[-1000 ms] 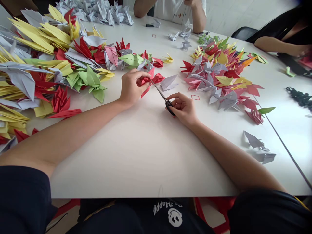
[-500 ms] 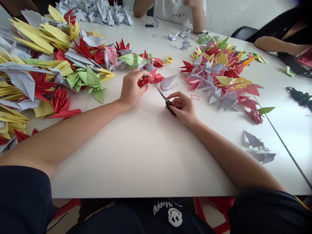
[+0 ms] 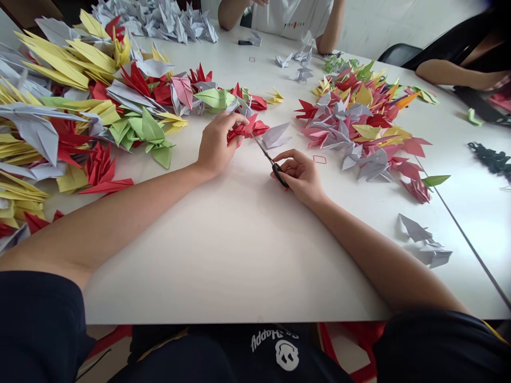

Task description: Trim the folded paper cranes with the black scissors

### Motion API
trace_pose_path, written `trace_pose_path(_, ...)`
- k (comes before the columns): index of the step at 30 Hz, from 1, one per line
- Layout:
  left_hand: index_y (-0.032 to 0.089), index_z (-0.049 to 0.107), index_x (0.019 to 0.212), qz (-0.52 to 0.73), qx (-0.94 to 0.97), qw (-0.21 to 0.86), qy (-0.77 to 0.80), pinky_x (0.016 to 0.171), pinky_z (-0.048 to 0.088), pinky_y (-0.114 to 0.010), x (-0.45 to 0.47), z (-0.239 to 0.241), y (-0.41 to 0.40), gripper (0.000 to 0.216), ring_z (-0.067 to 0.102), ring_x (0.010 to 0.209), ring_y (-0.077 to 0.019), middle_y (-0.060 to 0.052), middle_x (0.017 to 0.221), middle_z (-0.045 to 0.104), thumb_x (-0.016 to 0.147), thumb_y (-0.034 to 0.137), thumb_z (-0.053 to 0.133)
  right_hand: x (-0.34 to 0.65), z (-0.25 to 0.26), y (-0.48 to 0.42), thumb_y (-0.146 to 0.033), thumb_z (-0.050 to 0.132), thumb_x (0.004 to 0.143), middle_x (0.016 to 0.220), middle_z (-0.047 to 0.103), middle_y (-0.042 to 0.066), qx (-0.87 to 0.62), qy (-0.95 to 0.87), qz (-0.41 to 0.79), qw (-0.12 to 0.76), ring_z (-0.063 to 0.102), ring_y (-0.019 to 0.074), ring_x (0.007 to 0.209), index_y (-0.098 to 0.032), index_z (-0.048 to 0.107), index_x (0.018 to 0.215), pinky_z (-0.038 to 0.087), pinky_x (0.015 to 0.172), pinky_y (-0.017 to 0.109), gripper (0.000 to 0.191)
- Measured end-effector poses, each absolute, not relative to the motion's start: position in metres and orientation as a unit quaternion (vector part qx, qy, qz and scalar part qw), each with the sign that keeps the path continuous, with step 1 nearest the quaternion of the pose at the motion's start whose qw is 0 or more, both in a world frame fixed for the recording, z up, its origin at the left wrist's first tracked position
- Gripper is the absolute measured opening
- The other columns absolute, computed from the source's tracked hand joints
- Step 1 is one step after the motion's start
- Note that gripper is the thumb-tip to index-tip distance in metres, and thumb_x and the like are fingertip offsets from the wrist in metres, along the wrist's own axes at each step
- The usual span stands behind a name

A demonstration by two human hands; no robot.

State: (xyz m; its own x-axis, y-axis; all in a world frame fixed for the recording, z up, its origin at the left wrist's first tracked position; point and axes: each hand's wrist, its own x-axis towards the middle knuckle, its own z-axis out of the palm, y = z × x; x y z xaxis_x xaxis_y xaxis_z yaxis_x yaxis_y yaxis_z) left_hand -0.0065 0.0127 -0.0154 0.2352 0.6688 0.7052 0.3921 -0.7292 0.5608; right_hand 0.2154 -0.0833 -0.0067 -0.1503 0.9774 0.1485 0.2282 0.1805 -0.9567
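Note:
My right hand (image 3: 301,178) is closed around the black handle of a pair of scissors (image 3: 278,171). Their slim metal blades point up and left, the tips close to my left fingertips. My left hand (image 3: 219,141) is pinched shut on a red folded-paper crane (image 3: 257,126); part of its red paper shows between thumb and fingers. The curled fingers hide the exact grip, and I cannot tell whether a thread is there too. A grey-white paper crane (image 3: 275,136) lies just right of the blades.
Multicoloured paper cranes (image 3: 131,101) are heaped at left, with another pile (image 3: 359,117) at right. White cranes (image 3: 159,21) fill the far left. Two grey cranes (image 3: 427,242) lie near my right forearm. Two people sit across the white table (image 3: 239,255); a seam crosses its right side.
My left fingers and the red paper shift very slightly; the scissors hardly move. Across the table, the person in white has spread their forearms, and a hand has moved left.

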Motion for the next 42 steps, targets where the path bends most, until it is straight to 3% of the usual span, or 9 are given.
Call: trace_pose_path(42, 0.028, 0.063, 0.099, 0.506, 0.775, 0.129, 0.355, 0.071, 0.054, -0.031, -0.005, -0.0133, 0.0117, 0.013, 0.062, 0.081, -0.0174, -0.003, 0.09, 0.062, 0.087, 0.025, 0.067, 0.2155, -0.0073, -0.0817, -0.036, 0.075, 0.074, 0.072, 0.066, -0.002, -0.467, -0.624, 0.444, 0.443, 0.054, 0.0083, 0.05, -0.02, 0.06, 0.097, 0.043, 0.043, 0.02, 0.032)
